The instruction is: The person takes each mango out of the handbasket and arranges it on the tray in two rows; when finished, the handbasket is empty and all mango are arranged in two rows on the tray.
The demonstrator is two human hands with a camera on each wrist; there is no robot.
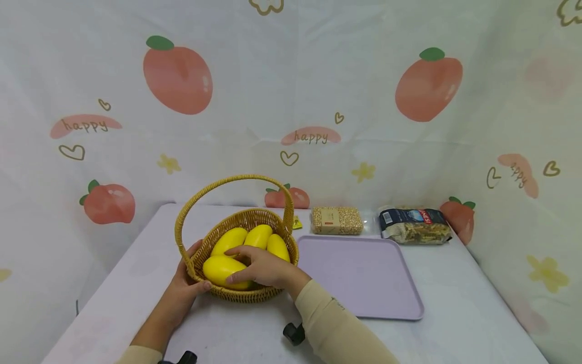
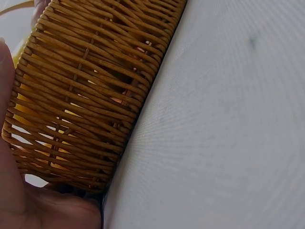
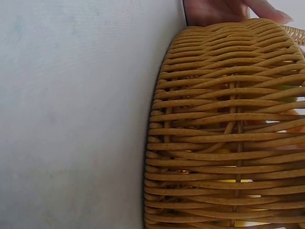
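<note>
A woven wicker basket (image 1: 245, 296) with a tall arched handle (image 1: 236, 178) stands on the white table, left of the middle. Several smooth yellow mangoes lie inside it. My left hand (image 1: 179, 296) holds the basket's left end, the thumb on its front wall and the fingers behind. Reaching in over the front rim, my right hand (image 1: 268, 267) grips the front mango (image 1: 220, 268) between thumb and fingers. Behind it lie a left mango (image 1: 231, 238), a middle mango (image 1: 259, 235) and a right mango (image 1: 278, 246). The wrist views mostly show the basket's woven wall (image 2: 86, 95).
A pale purple tray (image 1: 359, 273) lies right of the basket. Behind it are a clear pack of grains or kernels (image 1: 341, 221) and a pasta bag (image 1: 415, 226). A small yellow packet (image 1: 297, 222) sits by the basket's back right. A patterned cloth hangs behind the table.
</note>
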